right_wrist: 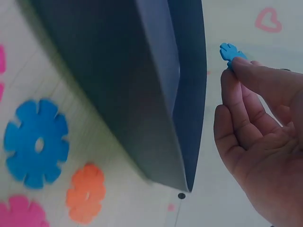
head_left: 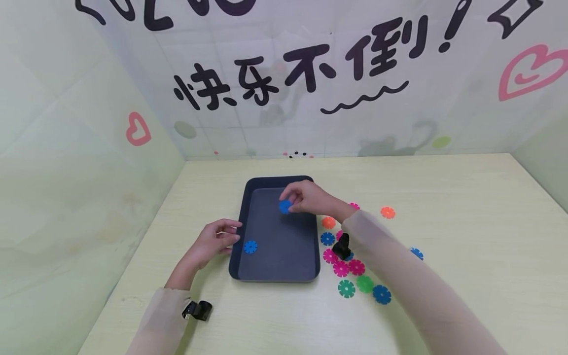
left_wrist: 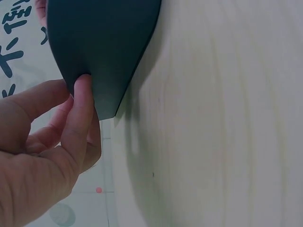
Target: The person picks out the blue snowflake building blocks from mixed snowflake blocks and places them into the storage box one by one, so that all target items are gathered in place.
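blue flower disc (head_left: 285, 206) pinched between thumb and fingers of right hand (head_left: 306, 196), held up over dark tray (head_left: 279, 259). tray set on surface (head_left: 466, 207), nearer its left edge than its right. tray's left rim touched by relaxed, slightly bent fingers of left hand (head_left: 216, 239). second blue disc (head_left: 250, 247) laid inside by tray's front-left corner. loose colored discs (head_left: 341, 268) scattered just beside tray's right edge and farther right.
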Tool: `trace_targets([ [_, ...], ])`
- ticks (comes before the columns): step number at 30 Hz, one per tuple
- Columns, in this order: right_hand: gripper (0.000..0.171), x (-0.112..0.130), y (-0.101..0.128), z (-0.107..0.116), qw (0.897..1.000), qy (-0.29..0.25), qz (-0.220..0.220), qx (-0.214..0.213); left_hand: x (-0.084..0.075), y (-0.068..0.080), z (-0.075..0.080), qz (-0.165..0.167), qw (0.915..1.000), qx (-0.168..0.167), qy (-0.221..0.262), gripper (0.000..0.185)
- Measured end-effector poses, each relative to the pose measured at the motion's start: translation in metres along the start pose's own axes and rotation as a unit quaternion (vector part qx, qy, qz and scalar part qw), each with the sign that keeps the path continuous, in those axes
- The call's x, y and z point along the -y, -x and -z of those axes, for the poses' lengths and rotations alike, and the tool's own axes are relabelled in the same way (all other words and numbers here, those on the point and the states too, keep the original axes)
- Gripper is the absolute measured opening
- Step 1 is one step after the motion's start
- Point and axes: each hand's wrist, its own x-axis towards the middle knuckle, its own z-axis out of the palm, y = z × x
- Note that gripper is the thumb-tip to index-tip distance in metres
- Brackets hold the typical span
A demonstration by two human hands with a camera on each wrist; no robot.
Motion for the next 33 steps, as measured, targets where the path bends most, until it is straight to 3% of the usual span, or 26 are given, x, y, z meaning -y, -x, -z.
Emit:
trace_targets([
  [13, 0.022, 0.019, -0.031, -0.023, 0.999, 0.017, 0.028, 0.016, -0.001, 0.000, 0.000, 0.001, 1.0000, 0.000, 0.003, 0.036],
  [19, 0.020, 0.017, -0.043, -0.040, 1.000, 0.015, 0.007, 0.016, -0.001, 0.000, 0.001, 0.002, 1.0000, 0.001, 0.003, 0.037],
  [33, 0.022, 0.012, -0.054, -0.071, 0.997, 0.015, -0.046, 0.060, 0.003, -0.002, 0.001, 0.004, 0.9999, 0.003, 0.012, 0.036],
])
